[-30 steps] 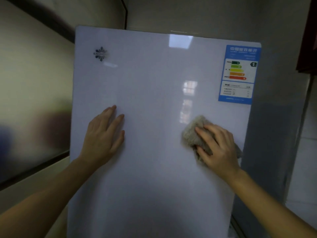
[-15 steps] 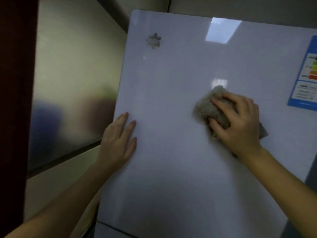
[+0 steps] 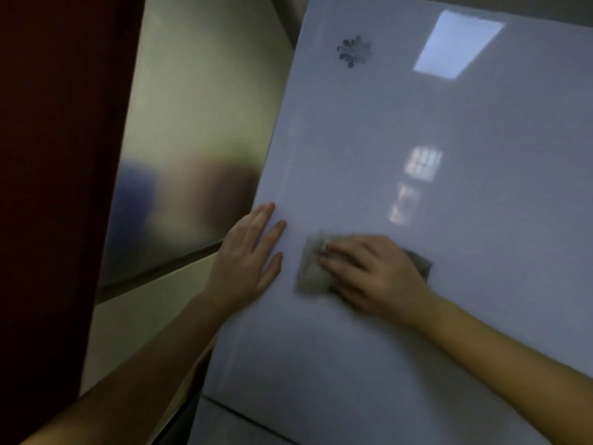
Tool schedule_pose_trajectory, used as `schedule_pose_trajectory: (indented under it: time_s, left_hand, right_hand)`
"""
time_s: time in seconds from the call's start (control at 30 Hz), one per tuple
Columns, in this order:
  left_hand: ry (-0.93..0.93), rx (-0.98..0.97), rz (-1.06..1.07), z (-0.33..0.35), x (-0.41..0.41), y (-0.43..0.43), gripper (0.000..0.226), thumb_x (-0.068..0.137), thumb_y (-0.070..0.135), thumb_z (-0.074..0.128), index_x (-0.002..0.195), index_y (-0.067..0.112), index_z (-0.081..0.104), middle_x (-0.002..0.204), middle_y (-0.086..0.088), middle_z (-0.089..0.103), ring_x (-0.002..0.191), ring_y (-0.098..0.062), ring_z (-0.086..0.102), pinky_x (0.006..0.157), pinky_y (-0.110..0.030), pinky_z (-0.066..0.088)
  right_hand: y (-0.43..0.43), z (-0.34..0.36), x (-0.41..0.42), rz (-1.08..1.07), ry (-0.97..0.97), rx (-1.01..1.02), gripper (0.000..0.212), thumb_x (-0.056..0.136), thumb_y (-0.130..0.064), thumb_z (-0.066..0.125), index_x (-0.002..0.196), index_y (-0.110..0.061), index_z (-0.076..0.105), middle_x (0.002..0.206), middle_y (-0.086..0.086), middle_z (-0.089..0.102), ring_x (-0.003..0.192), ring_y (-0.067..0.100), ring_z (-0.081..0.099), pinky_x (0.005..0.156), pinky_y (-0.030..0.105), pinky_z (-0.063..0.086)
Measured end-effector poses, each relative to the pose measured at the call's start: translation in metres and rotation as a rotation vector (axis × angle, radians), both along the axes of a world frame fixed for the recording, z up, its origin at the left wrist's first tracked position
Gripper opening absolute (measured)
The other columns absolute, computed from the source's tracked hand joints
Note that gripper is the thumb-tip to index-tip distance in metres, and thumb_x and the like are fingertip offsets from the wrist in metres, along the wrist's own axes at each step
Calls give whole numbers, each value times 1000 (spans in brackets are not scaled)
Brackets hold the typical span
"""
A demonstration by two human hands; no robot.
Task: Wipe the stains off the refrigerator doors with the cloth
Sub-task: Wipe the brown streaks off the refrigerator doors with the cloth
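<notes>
The glossy white upper refrigerator door (image 3: pixel 433 123) fills the right of the head view, with a small snowflake logo (image 3: pixel 353 51) near its top left. My right hand (image 3: pixel 373 273) presses a grey-beige cloth (image 3: pixel 309 268) flat against the door's middle-left; the cloth sticks out at the fingertips and behind the wrist. My left hand (image 3: pixel 250 255) lies flat on the door by its left edge, fingers apart, holding nothing, a short gap left of the cloth. No stain is plain to see in the blurred frame.
A seam (image 3: pixel 244 412) at the bottom separates the upper door from a lower one. Left of the refrigerator runs a reflective metal wall panel (image 3: pixel 192 139) with a dark strip below it. A dark red cabinet side (image 3: pixel 54 187) fills the far left.
My right hand has slid the cloth left and downward across the door, close to my left hand. The view has swung left, so the energy label is out of frame.
</notes>
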State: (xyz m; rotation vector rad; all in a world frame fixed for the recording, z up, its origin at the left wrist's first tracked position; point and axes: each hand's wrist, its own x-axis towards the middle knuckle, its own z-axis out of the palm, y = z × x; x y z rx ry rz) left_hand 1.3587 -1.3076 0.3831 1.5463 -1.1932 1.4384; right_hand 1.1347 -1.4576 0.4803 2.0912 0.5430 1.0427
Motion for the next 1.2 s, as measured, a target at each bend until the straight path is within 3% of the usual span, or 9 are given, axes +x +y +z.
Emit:
schedule_pose_trajectory:
  time_s: [0.13, 0.23, 0.3, 0.4, 0.57, 0.73, 0.97, 1.07, 1.2]
  left_hand:
    - [36, 6, -12, -8, -3, 2, 51, 101, 31, 51, 145, 7, 51, 159, -20, 37, 148, -34, 36, 123, -39, 27]
    - [53, -9, -25, -8, -6, 2, 49, 101, 31, 50, 143, 6, 53, 158, -20, 39, 147, -35, 38, 122, -40, 30]
    - [59, 3, -29, -6, -6, 4, 49, 101, 32, 48, 143, 6, 53, 157, -20, 39, 147, -34, 38, 121, -40, 30]
    - [55, 36, -18, -8, -4, 8, 49, 102, 32, 48, 143, 6, 53, 158, -20, 39, 146, -34, 38, 120, -41, 32]
    - [131, 75, -5, -39, -3, 28, 49, 98, 31, 51, 139, 3, 57, 154, -24, 43, 141, -39, 46, 112, -47, 42]
    - [217, 104, -3, -78, -7, 43, 52, 96, 33, 52, 137, 2, 58, 149, -26, 48, 132, -42, 53, 104, -50, 48]
    - [307, 79, -1, -128, -8, 41, 53, 101, 42, 39, 144, 10, 45, 153, -23, 43, 141, -33, 39, 111, -44, 36]
    - [390, 106, 12, -160, -8, 43, 53, 101, 41, 39, 145, 11, 45, 156, -21, 39, 142, -31, 37, 111, -43, 36]
    - [498, 159, 24, -208, -13, 49, 55, 100, 38, 42, 147, 10, 46, 158, -19, 38, 141, -33, 43, 109, -44, 42]
  right_hand:
    - [-1, 77, 3, -42, -313, 154, 36, 94, -28, 70, 124, -9, 72, 127, 17, 67, 109, 41, 64, 94, 43, 44]
    - [3, 108, 11, -70, -425, 295, 42, 91, -29, 73, 128, -11, 68, 130, 15, 63, 116, 37, 58, 96, 38, 39]
    - [10, 99, 21, -89, -392, 305, 44, 90, -32, 73, 128, -10, 68, 130, 16, 63, 116, 38, 58, 96, 41, 41]
    - [15, 50, 30, -69, -194, 194, 41, 90, -33, 73, 124, -9, 71, 129, 17, 66, 110, 40, 64, 92, 47, 50]
    - [5, -57, 14, -22, 212, -64, 30, 95, -29, 71, 121, -15, 73, 130, 11, 69, 111, 32, 67, 92, 40, 52]
    - [10, -40, 18, -25, 83, 33, 33, 90, -31, 77, 118, -14, 76, 126, 11, 71, 107, 33, 69, 89, 40, 52]
    - [47, 51, 73, -86, -277, 292, 45, 89, -32, 72, 128, -10, 68, 132, 16, 63, 118, 40, 58, 93, 47, 44]
    - [59, 17, 104, -62, -205, 228, 46, 89, -35, 70, 129, -11, 67, 133, 16, 63, 116, 40, 58, 92, 47, 43]
    - [51, -96, 107, 3, 78, 66, 36, 93, -32, 68, 124, -14, 70, 129, 14, 67, 109, 35, 62, 90, 41, 41]
